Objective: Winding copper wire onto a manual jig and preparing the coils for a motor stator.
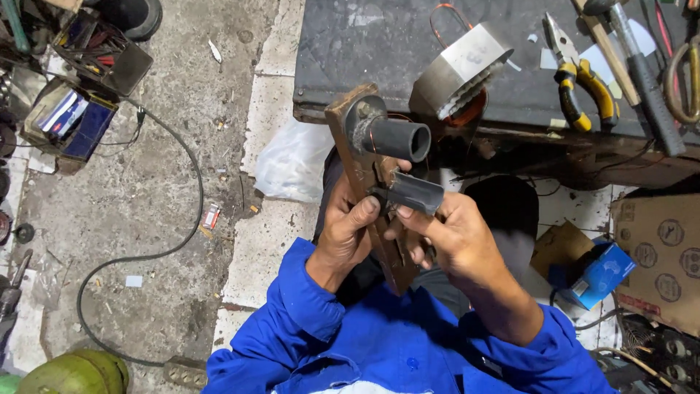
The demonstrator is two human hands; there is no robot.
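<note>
A narrow wooden board [352, 131] stands tilted in front of me, with two dark grey plastic tubes sticking out of it. The upper tube [399, 138] sits in a round metal collar wound with thin copper wire. My left hand [345, 232] grips the board from the left, thumb pressed near the lower tube [415, 192]. My right hand [446, 232] holds the lower tube from the right with thumb and fingers. Blue sleeves cover both forearms.
A dark workbench [379, 44] ahead carries a metal motor stator [458, 73] with copper windings, yellow-handled pliers [580, 80] and a hammer [642, 73]. Cardboard boxes [660, 255] and a blue box [599, 273] lie right. A black cable [186, 197], toolboxes [69, 117] and a white bag [292, 164] lie left.
</note>
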